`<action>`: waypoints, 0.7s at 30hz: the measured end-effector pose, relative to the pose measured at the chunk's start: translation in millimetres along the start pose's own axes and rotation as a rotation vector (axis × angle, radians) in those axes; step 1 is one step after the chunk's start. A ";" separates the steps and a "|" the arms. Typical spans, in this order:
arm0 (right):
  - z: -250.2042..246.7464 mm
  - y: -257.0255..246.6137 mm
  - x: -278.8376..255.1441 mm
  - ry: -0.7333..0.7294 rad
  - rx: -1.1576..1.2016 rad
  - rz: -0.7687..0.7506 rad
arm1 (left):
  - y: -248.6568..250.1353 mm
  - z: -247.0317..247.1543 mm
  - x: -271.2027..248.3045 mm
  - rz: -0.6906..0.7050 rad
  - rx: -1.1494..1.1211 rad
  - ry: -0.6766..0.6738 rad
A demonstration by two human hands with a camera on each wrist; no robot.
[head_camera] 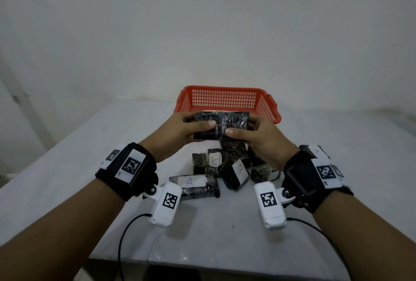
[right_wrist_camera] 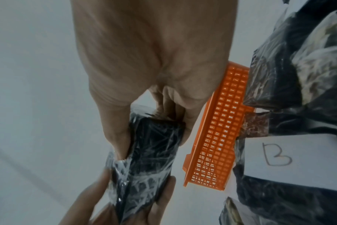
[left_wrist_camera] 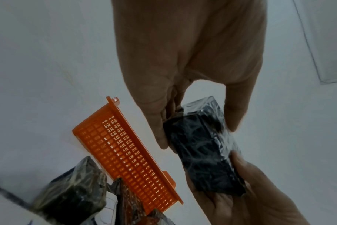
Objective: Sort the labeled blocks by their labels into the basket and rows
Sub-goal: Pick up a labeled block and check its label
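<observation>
Both hands — my left hand [head_camera: 180, 132] and right hand [head_camera: 258, 136] — pinch the dark, plastic-wrapped rectangular block [head_camera: 221, 125] by its ends above the pile, before the orange mesh plastic basket [head_camera: 227, 98] — probably turning it to find its label.

held block [head_camera: 221, 125]: we see black stuff under clear, glossy, crinkled plastic wrap.
basket [head_camera: 227, 97]: we take it for orange-red moulded plastic, smooth, with an open grid.
table [head_camera: 225, 231]: we see a pale, matt, smooth cover.
pile at 6 o'clock of the basket [head_camera: 225, 168]: we see dark blocks in shiny wrap.
labels [head_camera: 239, 169]: we see white matt paper, pen-written.
wrist bands [head_camera: 126, 168]: we see black matt cloth.
</observation>
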State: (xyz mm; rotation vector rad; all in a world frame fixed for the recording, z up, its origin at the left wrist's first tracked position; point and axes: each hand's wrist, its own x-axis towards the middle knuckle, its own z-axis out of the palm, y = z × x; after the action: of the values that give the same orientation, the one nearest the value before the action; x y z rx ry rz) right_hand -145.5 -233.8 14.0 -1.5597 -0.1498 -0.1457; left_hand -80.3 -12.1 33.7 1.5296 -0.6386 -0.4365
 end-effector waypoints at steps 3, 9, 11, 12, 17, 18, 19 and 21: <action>2.5 -2.3 -0.3 0.005 0.015 -0.008 | -1.8 1.4 1.3 0.041 0.063 0.064; 4.3 -5.7 -1.2 0.064 0.009 -0.029 | -3.5 5.0 2.9 0.041 0.023 0.025; 3.5 -5.8 -1.1 0.055 0.006 -0.015 | -4.7 4.7 3.1 0.046 0.047 0.053; 3.5 -5.4 -1.1 0.040 0.005 -0.001 | -4.9 4.3 3.4 0.051 0.073 0.075; -0.3 -3.5 -3.1 0.019 -0.056 0.011 | -3.9 3.7 1.8 0.046 0.021 0.047; -0.8 -3.9 -3.3 0.024 -0.071 0.006 | -3.7 3.9 0.6 0.044 0.014 0.020; -1.0 -4.2 -3.1 0.024 -0.079 0.002 | -3.7 3.8 0.1 0.046 0.031 0.012; 0.8 -4.5 -3.0 0.012 -0.067 0.004 | -3.6 3.0 -0.6 0.059 0.091 0.043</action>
State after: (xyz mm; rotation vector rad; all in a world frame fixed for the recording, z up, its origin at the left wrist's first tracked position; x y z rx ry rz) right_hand -149.2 -233.0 17.9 -1.6250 -0.1334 -0.1584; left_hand -82.2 -14.2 29.9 1.5979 -0.6759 -0.3331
